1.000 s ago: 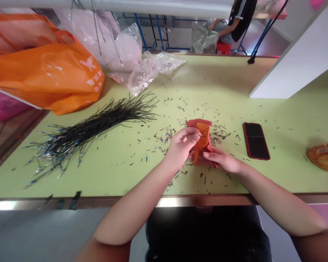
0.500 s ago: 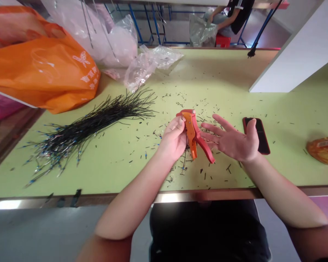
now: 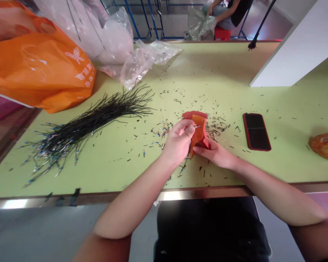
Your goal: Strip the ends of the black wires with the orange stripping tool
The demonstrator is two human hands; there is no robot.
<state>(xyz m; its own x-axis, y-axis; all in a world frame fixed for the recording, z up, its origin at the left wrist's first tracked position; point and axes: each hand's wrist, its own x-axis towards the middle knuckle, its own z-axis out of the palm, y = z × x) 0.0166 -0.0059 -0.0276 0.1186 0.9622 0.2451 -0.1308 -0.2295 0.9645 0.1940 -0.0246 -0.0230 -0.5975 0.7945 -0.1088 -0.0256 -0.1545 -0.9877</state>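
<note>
An orange and red wire stripper (image 3: pixel 199 135) is held over the table in front of me. My right hand (image 3: pixel 217 153) is closed around its handles. On the tool's left side my left hand (image 3: pixel 179 140) pinches a thin black wire, whose tip lies against the orange body near the jaws. The wire's lower part (image 3: pixel 183 166) hangs below my left hand and shows a blue spot. A big bundle of black wires (image 3: pixel 95 118) with blue and silvery ends lies to the left. Whether the jaws touch the wire I cannot tell.
Wire scraps (image 3: pixel 215 129) litter the green table (image 3: pixel 112 171). A phone (image 3: pixel 257 131) and an amber container (image 3: pixel 325 145) lie to the right. At back left are an orange bag (image 3: pixel 43 69) and clear plastic bags (image 3: pixel 138 67). A white panel (image 3: pixel 287 54) stands back right; a person (image 3: pixel 226 14) sits beyond.
My right hand, spread open beside the tool before, has closed on the handles. The stripper has turned and shifted slightly right. My left hand now pinches the wire by the tool's head.
</note>
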